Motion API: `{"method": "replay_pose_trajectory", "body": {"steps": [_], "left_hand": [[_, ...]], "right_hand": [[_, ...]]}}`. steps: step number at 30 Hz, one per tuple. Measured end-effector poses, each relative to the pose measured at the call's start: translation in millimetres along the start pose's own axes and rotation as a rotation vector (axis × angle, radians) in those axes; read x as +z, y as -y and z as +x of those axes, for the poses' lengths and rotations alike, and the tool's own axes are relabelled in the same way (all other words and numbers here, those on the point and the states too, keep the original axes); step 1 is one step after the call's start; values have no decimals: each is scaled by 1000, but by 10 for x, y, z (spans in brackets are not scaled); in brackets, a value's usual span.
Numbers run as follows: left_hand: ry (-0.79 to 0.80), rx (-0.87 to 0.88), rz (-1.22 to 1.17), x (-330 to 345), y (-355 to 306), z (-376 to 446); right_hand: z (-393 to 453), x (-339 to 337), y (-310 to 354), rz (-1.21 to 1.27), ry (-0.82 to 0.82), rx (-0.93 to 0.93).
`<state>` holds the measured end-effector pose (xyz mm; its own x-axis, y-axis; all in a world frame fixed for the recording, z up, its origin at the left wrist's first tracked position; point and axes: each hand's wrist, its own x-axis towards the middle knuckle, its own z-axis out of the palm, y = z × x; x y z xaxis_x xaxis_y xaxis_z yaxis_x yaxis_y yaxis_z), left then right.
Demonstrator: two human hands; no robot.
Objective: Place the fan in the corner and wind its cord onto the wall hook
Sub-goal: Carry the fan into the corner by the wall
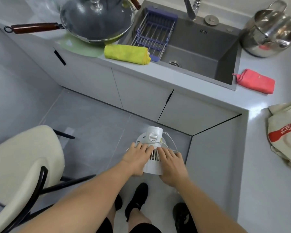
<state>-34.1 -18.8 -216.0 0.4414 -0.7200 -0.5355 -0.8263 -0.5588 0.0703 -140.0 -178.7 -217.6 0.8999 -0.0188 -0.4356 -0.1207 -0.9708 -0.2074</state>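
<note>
A person stands over a white plastic fan (154, 148) in the inner corner of an L-shaped grey counter (208, 91), both hands on the fan's slatted housing. The left hand (138, 158) holds the fan's left side with fingers laid across the top; the right hand (170, 163) clasps its right side, fingers reaching over the vent slots. The two sets of fingertips lie just apart. A round dial faces up on the fan's cylindrical neck, with a disc-shaped base beyond it, toward the cabinet doors (141, 91). A thin white cord (170, 140) loops loosely off the fan's right side, close to the cabinet wall.

Left of the fan stands a cream cushioned chair (23, 157) on a black bent-tube frame; open grey floor tile (94, 125) separates the two. Below the fan, near the person, are two black shoes (138, 199).

Above the fan, on the counter, a dark square sink (200, 51) holds a purple-framed wire rack (154, 36). Left of the sink sit a folded yellow cloth (126, 53) and a lidded wok (97, 19) with a wooden handle. Right of the sink lie a folded pink cloth (257, 81) and a shiny steel pot (270, 31). Far right of the fan, a cream bag (284, 132) with red print rests on the counter.
</note>
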Motion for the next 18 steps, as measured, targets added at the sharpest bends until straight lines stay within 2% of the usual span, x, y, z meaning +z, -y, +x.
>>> {"method": "replay_pose_trajectory", "body": {"steps": [9,18], "left_hand": [[-53,-43,-113,-207,637,-93],[-116,-173,-295,-536,1820,-549]], "right_hand": [[520,-495,332,-123,58,-85],[1423,-1258,1282,-172,58,-240]]}}
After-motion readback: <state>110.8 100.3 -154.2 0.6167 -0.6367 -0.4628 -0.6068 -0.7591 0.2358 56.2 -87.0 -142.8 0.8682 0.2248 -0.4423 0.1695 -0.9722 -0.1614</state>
